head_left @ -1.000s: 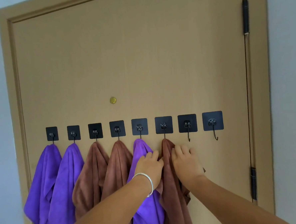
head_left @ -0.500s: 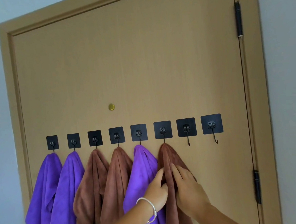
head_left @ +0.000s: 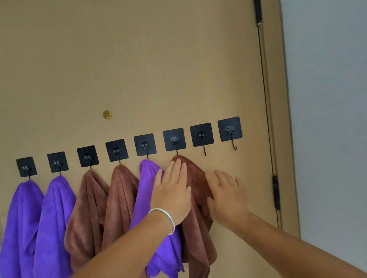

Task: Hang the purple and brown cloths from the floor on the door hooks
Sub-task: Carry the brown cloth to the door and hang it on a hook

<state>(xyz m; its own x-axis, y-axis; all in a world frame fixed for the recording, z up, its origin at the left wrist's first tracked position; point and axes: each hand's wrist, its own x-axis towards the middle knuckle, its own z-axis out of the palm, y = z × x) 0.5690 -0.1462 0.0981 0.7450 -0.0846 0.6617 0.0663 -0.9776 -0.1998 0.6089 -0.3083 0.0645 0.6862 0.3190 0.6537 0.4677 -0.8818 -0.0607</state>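
- A tan door (head_left: 130,56) carries a row of eight black square hook plates, rising slightly from its left edge toward its hinge edge.
- Six cloths hang from the first six hooks, counting from the left: a purple cloth (head_left: 20,230), a second purple cloth (head_left: 55,228), a brown cloth (head_left: 86,217), a second brown cloth (head_left: 120,203), a third purple cloth (head_left: 164,254), and a third brown cloth (head_left: 197,234).
- The seventh hook (head_left: 204,150) and the eighth hook (head_left: 234,145), nearest the hinge edge, are bare.
- The left hand (head_left: 173,195) lies flat with its fingers straight and together, pressing on the upper part of the third brown cloth; its thumb side reaches over the edge of the third purple cloth. It grips nothing. A silver bracelet (head_left: 166,217) sits on that wrist.
- The right hand (head_left: 227,196) is spread flat with its fingers apart, resting on the door just beside the right edge of the third brown cloth, its thumb side touching the cloth. It holds nothing.
- A small round brass peephole (head_left: 107,114) sits above the row of hooks.
- Two black hinges (head_left: 275,192) run along the door's right edge, with a pale grey wall (head_left: 337,108) beyond.
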